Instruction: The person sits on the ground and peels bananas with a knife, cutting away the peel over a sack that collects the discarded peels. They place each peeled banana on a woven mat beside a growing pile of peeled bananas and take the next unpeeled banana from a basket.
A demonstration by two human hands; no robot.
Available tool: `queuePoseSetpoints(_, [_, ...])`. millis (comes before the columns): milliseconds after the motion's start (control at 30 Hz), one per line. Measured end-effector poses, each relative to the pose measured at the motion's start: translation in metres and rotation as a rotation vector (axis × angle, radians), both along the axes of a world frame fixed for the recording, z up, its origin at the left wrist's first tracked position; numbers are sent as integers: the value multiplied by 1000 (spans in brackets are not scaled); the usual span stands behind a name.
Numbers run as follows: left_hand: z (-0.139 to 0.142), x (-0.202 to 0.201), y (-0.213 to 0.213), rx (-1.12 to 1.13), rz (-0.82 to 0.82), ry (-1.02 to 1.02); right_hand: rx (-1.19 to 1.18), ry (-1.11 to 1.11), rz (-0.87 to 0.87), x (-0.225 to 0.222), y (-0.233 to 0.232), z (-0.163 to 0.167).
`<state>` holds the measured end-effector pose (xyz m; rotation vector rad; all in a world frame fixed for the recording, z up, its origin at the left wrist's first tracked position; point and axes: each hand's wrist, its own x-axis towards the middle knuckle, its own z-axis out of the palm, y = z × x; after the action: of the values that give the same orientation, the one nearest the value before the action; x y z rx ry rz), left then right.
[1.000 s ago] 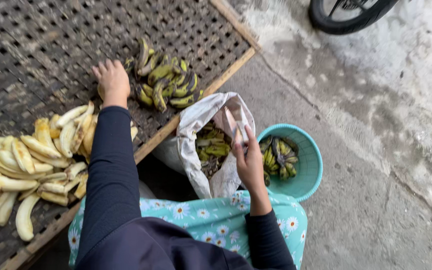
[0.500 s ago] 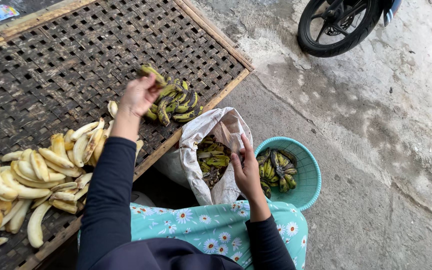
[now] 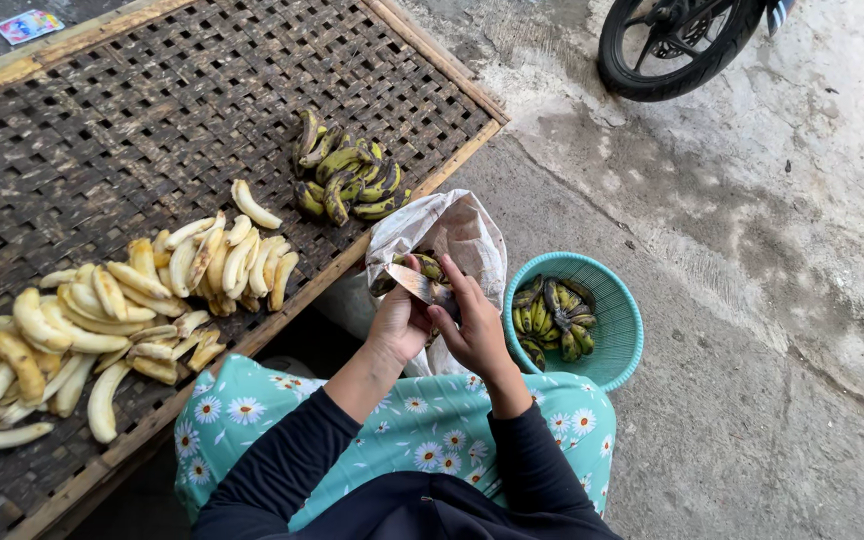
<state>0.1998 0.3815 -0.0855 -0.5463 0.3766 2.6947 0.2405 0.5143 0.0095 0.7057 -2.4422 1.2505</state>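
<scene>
- Teal basket (image 3: 620, 330) on the concrete floor (image 3: 752, 300) holds a heap of unpeeled green-black bananas (image 3: 552, 315).
- White sack (image 3: 467, 235), mouth open, stands just left of the basket with more unpeeled bananas inside.
- Woven bamboo rack (image 3: 102, 110) carries a bunch (image 3: 347, 180) of unpeeled bananas near its right edge and a spread of peeled bananas (image 3: 112, 300) along its near edge.
- Left hand (image 3: 400, 320) and right hand (image 3: 472, 330) meet over the sack's mouth, both closed on one unpeeled banana (image 3: 422, 268) and a thin blade-like piece (image 3: 414, 285); which hand grips which I cannot tell.
- That banana sits at the fingertips, above the sack, just left of the basket.
- Half a second ago the left hand was out over the rack by the bunch; now it has come back to join the right.
- Motorbike wheel (image 3: 667, 50) stands at the top.
</scene>
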Motion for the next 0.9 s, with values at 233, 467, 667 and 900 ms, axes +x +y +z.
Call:
queuePoseSetpoints(233, [19,24,4,-42,69,-6,188,170,-173,13,-15,-4])
queuePoseSetpoints(467, [30,25,-6,-91,82,-33,144,204,-136,10,-21,-10])
queuePoseSetpoints(667, [32,29,-7,-326,116,-16,69,209,-141,10,-24,-19])
queuePoseSetpoints(900, [43,34,2,-613,191,87,56,150,-218,12,-20,-26])
